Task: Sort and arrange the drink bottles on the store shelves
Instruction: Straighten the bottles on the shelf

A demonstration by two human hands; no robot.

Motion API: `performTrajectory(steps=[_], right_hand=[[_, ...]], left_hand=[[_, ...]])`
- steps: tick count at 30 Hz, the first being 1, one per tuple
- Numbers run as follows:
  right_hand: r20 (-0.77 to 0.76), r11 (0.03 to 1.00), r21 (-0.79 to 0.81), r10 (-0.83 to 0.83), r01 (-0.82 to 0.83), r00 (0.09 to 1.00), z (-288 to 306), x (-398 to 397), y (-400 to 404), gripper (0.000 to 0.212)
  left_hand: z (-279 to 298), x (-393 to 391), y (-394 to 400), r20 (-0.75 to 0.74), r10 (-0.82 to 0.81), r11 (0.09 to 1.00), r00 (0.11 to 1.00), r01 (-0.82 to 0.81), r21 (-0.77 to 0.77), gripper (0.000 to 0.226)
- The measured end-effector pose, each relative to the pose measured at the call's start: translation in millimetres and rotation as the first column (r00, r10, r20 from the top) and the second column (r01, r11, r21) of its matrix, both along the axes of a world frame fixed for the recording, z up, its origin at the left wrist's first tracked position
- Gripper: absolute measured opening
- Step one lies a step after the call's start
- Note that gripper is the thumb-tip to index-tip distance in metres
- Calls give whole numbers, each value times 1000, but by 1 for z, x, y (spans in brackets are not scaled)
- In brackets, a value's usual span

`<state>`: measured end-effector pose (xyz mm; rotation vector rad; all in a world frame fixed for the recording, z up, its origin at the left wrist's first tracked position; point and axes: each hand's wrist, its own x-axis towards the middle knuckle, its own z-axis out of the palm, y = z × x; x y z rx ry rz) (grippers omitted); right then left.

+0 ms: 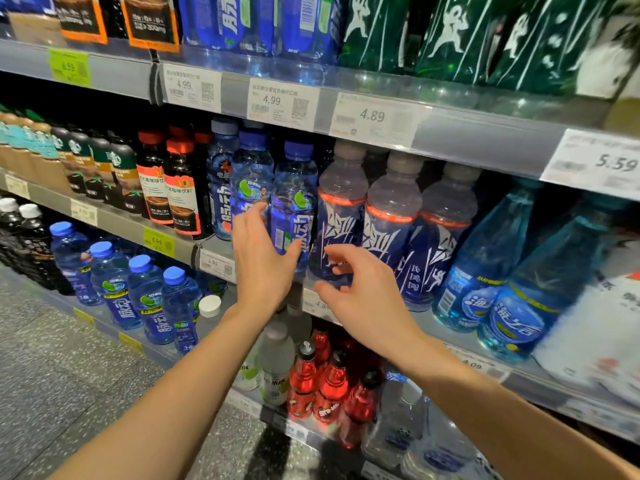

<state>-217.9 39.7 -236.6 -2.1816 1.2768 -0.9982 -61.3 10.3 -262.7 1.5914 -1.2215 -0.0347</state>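
On the middle shelf [485,344], two blue-capped blue bottles [294,188] stand side by side, with grey-capped dark-blue bottles [341,206] to their right. My left hand [263,261] is spread in front of the blue-capped pair. Its fingertips lie against the left bottle [251,174] and its thumb touches the right one, without closing round either. My right hand [363,299] hovers just before the first grey-capped bottle with loosely curled fingers that hold nothing.
Light-blue bottles [485,265] fill the right of the middle shelf, dark coffee bottles [180,188] its left. Below stand red bottles [332,386], white ones [275,362] and more blue ones [145,285]. The upper shelf edge [485,140] carries price tags. Speckled floor [69,375] lies at lower left.
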Motion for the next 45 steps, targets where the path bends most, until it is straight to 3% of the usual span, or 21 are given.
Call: performTrajectory(steps=[5, 8, 11, 15, 26, 36, 42, 45], right_hand=[[48, 999, 3, -51, 51, 998, 4, -30, 11, 46], [56, 996, -13, -90, 91, 994, 8, -53, 21, 45], [47, 989, -29, -143, 144, 989, 12, -86, 33, 46], [-19, 980, -44, -197, 196, 980, 17, -144, 55, 49], [-209, 918, 3, -388, 398, 898, 30, -310, 116, 55], [-367, 871, -11, -460, 491, 808, 27, -397, 168, 63], [-410, 842, -15, -497, 539, 765, 30, -424, 191, 67], [-346, 780, 19, -582, 626, 736, 30, -442, 194, 61]], left_hand=[[15, -24, 31, 237, -6, 972, 971, 62, -229, 28], [23, -52, 46, 387, -142, 970, 911, 206, -127, 30], [24, -88, 62, 450, -294, 950, 843, 308, 45, 41], [26, -137, 79, 525, -375, 921, 764, 369, 122, 52], [16, -260, 113, 595, -494, 868, 634, 399, 296, 69], [31, -338, 144, 627, -542, 832, 559, 460, 309, 66], [38, -360, 159, 623, -583, 808, 522, 456, 374, 70], [40, -368, 165, 605, -599, 797, 524, 459, 392, 70]])
